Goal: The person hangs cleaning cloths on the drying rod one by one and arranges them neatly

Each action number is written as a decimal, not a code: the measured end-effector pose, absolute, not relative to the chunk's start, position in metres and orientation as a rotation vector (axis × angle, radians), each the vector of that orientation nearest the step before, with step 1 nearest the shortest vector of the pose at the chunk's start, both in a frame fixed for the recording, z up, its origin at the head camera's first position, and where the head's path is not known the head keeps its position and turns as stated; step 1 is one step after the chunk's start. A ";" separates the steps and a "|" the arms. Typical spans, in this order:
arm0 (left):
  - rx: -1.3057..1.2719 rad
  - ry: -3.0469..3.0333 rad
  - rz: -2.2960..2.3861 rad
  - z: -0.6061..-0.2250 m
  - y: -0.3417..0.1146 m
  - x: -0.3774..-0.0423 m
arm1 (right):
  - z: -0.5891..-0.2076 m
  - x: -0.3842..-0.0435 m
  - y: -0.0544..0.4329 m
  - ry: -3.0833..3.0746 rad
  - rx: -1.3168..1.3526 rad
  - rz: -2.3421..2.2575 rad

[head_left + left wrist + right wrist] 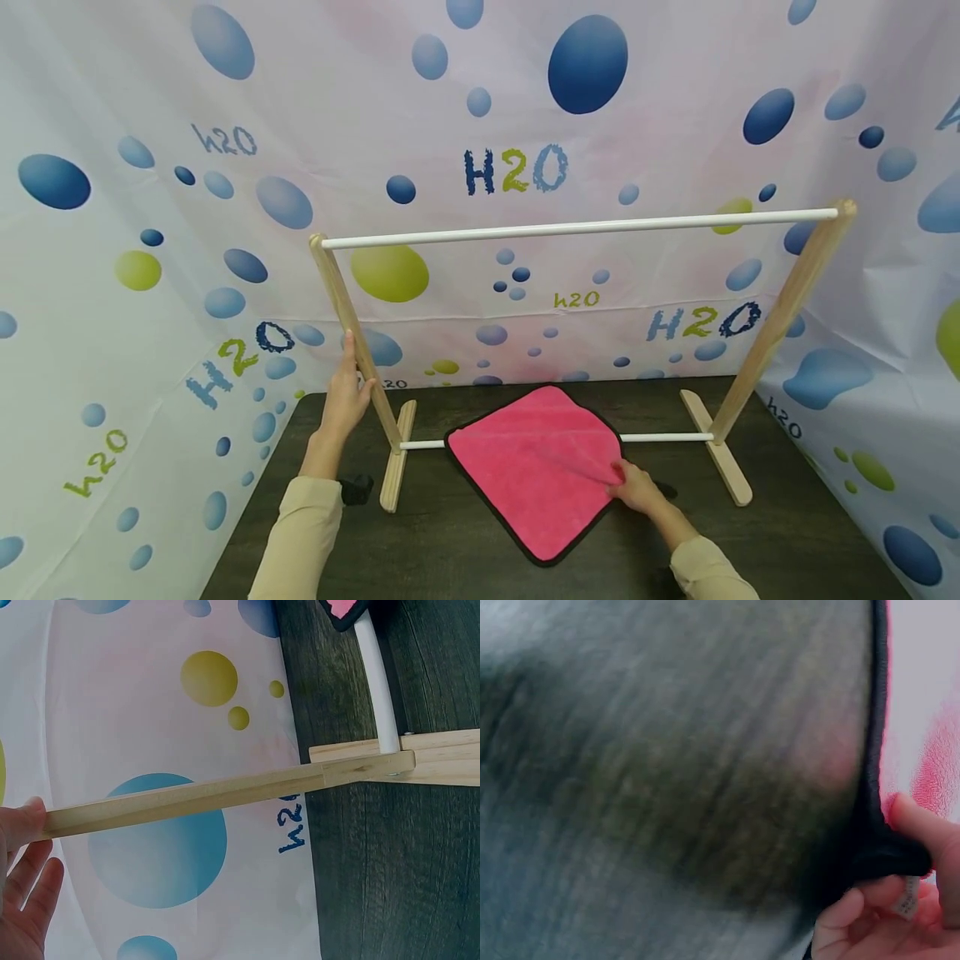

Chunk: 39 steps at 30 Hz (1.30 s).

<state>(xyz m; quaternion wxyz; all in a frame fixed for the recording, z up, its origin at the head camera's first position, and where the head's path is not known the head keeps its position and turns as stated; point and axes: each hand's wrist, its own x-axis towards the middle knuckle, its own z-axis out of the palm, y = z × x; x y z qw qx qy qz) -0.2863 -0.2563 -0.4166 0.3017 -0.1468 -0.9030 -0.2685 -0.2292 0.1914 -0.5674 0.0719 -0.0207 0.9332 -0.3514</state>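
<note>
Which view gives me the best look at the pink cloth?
The head view: nearly the whole pink cloth shows there. The left wrist view catches only a small corner; the right wrist view, only part, where the right hand pinches its edge.

illegible tag (pixel 908 901) on pink cloth (pixel 939 769)

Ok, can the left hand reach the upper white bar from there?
Likely yes: the left hand holds the left wooden post below the upper white bar, with nothing visible between.
</note>
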 end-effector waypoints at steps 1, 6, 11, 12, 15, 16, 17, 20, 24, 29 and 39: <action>-0.388 -2.399 -0.715 -0.417 -0.256 -0.286 | -0.566 -0.229 0.192 2.795 -0.064 -1.079; -0.382 -2.408 -0.717 -0.417 -0.256 -0.286 | -0.559 -0.231 0.190 2.771 -0.039 -1.273; -0.383 -2.406 -0.717 -0.416 -0.256 -0.286 | -0.547 -0.234 0.180 2.715 -0.011 -1.548; -0.384 -2.405 -0.718 -0.416 -0.256 -0.285 | -0.544 -0.235 0.178 2.692 -0.005 -1.605; -0.387 -2.404 -0.723 -0.417 -0.255 -0.285 | -0.535 -0.236 0.171 2.594 0.024 -1.776; -0.389 -2.403 -0.723 -0.418 -0.256 -0.285 | -0.532 -0.236 0.169 2.559 0.022 -1.823; -0.392 -2.401 -0.722 -0.418 -0.256 -0.285 | -0.528 -0.236 0.167 2.531 0.021 -1.870; -0.402 -2.393 -0.719 -0.418 -0.256 -0.286 | -0.517 -0.236 0.162 2.501 -0.008 -1.961; -0.408 -2.380 -0.720 -0.417 -0.256 -0.286 | -0.497 -0.235 0.156 2.482 -0.030 -2.015; -0.397 -2.378 -0.731 -0.417 -0.255 -0.286 | -0.473 -0.232 0.152 2.452 -0.045 -2.054; -0.394 -2.373 -0.721 -0.419 -0.257 -0.286 | -0.432 -0.222 0.151 2.491 -0.208 -2.095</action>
